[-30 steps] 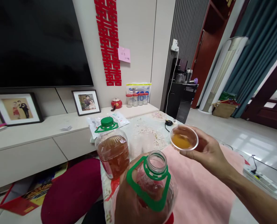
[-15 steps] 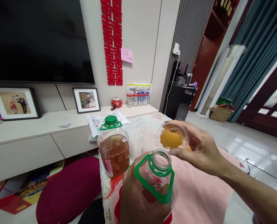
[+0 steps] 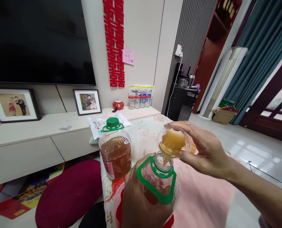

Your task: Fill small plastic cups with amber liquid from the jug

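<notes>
My right hand (image 3: 202, 148) grips a clear plastic cup (image 3: 160, 139) tilted over the mouth of a clear bottle (image 3: 164, 162). Amber liquid (image 3: 173, 141) runs from the cup's rim into the bottle neck. My left hand (image 3: 141, 205) is wrapped round the bottle just below its green carry handle (image 3: 163, 198). Some brownish liquid shows low inside the bottle, partly hidden by my fingers. Under it is a clear basin with red in it (image 3: 118, 212). To the left stands a big capped jug (image 3: 115, 155) of brown liquid with a green lid.
Clear empty cups (image 3: 144, 144) stand behind the bottle on the floral tablecloth (image 3: 152, 120). A pink cloth (image 3: 202, 196) covers the table's right side. Plastic packaging (image 3: 95, 126) lies behind the jug. A maroon cushioned stool (image 3: 71, 193) is at left; a long white cabinet (image 3: 48, 126) runs behind.
My right hand has tipped the cup further toward the bottle, and its liquid now flows over the rim into the neck. My left hand keeps hold of the bottle.
</notes>
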Available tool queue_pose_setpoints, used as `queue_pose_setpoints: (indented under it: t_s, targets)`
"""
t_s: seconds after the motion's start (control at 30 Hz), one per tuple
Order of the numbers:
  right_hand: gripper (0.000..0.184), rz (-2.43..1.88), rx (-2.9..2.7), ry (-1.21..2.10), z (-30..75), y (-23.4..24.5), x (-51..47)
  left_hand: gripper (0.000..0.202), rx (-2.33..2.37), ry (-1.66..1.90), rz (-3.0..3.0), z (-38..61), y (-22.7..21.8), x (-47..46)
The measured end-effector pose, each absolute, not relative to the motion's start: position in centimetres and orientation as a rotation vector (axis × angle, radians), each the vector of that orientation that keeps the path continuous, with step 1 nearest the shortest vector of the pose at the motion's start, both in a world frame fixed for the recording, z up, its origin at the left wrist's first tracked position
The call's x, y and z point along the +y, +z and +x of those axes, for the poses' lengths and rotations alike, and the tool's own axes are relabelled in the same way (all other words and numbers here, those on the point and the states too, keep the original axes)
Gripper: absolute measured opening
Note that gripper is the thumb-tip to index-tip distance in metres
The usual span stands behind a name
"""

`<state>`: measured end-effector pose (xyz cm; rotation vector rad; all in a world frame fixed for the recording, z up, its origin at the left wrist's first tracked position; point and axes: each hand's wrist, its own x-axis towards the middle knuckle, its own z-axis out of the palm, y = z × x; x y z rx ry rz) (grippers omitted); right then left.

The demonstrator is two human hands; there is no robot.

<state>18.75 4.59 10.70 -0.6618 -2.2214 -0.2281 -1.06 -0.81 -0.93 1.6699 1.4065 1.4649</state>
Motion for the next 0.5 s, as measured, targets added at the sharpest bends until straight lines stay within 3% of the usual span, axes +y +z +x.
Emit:
queue_pose_setpoints:
  t_s: [0.5]
  targets:
    - [0.059, -0.529, -2.296, -0.253, 18.5, 11.6, 4.4, 0.041, 1.372, 1.454, 1.601, -0.9, 0.7, -1.4]
